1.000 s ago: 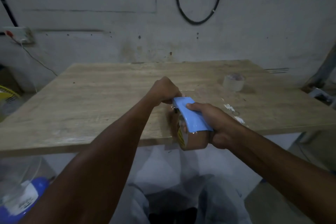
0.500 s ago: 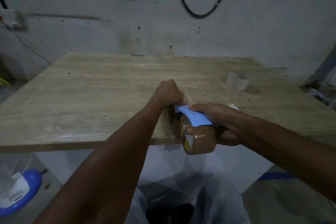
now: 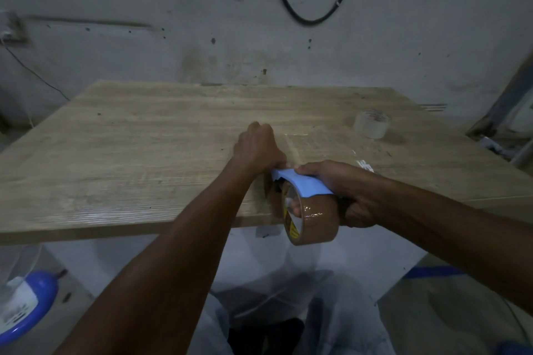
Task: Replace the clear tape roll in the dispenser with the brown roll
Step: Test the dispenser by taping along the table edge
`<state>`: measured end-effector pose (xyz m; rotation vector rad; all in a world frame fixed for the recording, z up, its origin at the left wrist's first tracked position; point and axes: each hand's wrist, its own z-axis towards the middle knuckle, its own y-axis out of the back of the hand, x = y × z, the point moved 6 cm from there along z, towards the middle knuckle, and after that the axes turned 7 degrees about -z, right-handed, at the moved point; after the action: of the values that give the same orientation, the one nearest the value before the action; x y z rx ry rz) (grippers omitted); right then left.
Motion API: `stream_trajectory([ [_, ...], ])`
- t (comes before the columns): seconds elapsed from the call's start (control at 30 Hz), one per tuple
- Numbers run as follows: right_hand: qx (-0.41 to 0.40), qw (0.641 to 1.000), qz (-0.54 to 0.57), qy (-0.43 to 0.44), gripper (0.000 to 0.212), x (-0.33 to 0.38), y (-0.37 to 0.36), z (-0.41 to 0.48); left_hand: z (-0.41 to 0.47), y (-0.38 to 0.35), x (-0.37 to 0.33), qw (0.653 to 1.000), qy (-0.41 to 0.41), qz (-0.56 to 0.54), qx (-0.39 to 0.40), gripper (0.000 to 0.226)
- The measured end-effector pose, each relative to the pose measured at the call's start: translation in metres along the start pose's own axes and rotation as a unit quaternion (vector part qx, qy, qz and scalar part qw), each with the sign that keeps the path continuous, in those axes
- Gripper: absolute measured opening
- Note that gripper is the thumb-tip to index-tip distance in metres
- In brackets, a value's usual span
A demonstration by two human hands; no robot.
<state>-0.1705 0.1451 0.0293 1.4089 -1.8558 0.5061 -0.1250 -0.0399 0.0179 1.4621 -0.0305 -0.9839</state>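
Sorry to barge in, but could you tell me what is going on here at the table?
A person is fitting a brown tape roll into a blue tape dispenser. The right hand grips the dispenser with the brown roll on it, at the near edge of the wooden table. The left hand is closed at the dispenser's front end. The clear tape roll sits apart, far right on the table.

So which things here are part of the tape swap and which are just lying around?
Job: brown roll, blue dispenser, clear roll, left hand, right hand.
Lying about: white scraps on the table, wall cable, blue appliance on the floor.
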Motion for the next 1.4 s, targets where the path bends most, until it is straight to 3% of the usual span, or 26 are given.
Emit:
stream_trajectory([
  [0.1,-0.011,1.000,-0.014,-0.001,0.037,0.001,0.002,0.001,0.004,0.004,0.002,0.997,0.010,0.081,-0.002,0.065],
  [0.2,-0.017,0.999,-0.028,0.000,0.036,0.001,0.001,0.002,0.017,-0.003,-0.012,0.998,-0.054,0.044,0.003,0.049],
  [0.27,-0.018,0.999,-0.027,0.009,0.033,0.002,0.000,0.002,0.023,-0.019,-0.025,0.990,-0.117,-0.012,0.073,0.048],
  [0.37,-0.026,0.999,-0.024,0.009,0.030,0.000,0.000,-0.001,0.018,-0.050,-0.029,0.962,-0.175,0.030,0.207,0.061],
  [0.5,-0.033,0.999,-0.009,0.008,0.028,-0.002,-0.001,0.003,0.016,-0.061,-0.019,0.967,-0.206,0.049,0.142,0.065],
  [0.6,-0.045,0.999,-0.020,-0.014,0.033,-0.003,0.000,0.005,0.016,-0.060,-0.019,0.968,-0.217,0.060,0.114,0.052],
  [1.0,-0.095,0.994,-0.055,0.004,0.029,-0.007,-0.001,0.009,0.017,-0.062,-0.018,0.969,-0.210,0.071,0.106,0.048],
  [1.3,-0.072,0.996,-0.047,-0.021,0.036,-0.044,-0.003,-0.016,0.012,-0.052,-0.024,0.968,-0.207,0.124,0.067,0.047],
  [1.4,-0.073,0.997,-0.037,-0.013,0.039,-0.048,-0.008,-0.017,0.002,-0.058,-0.034,0.976,-0.176,0.078,0.097,0.053],
])
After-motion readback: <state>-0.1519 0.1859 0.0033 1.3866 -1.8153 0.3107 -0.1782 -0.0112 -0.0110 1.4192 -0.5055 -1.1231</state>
